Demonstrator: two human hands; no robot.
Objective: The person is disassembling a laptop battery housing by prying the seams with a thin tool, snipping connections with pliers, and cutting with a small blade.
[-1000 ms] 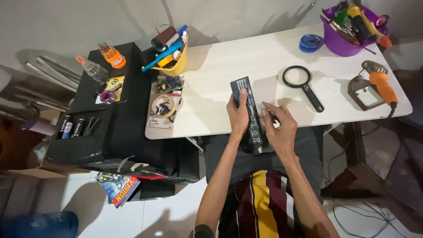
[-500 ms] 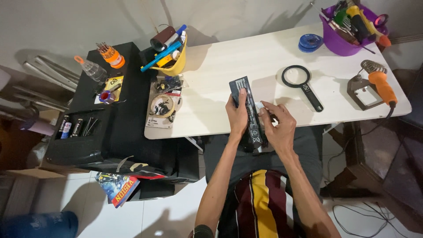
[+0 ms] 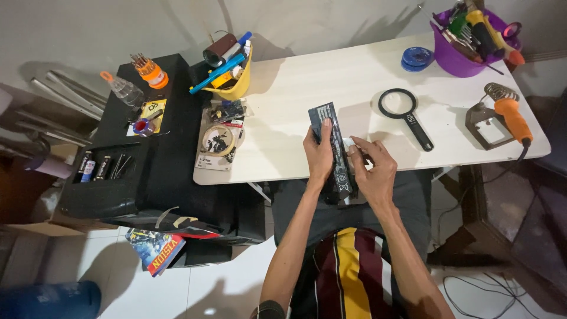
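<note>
A long, flat black battery pack (image 3: 333,150) lies on the near edge of the pale wooden bench (image 3: 295,100), pointing away from the person. The left hand (image 3: 319,156) is wrapped around its left side, fingers curled over the top, so it seems to be kept from sliding. The right hand (image 3: 373,168) sits on its right side, with its fingers pinched on a small white bit at the edge; I cannot tell what that bit is.

Far right of the hands lies 1 black round magnifying glass (image 3: 404,115). Further right, 1 orange-handled soldering iron (image 3: 512,118) rests on its stand, likely to keep the hot tip off the wood. In the far corner stand 1 purple tub of tools (image 3: 458,56) and 1 blue roll (image 3: 417,58). On the left is 1 yellow cup of pens (image 3: 235,74).
</note>
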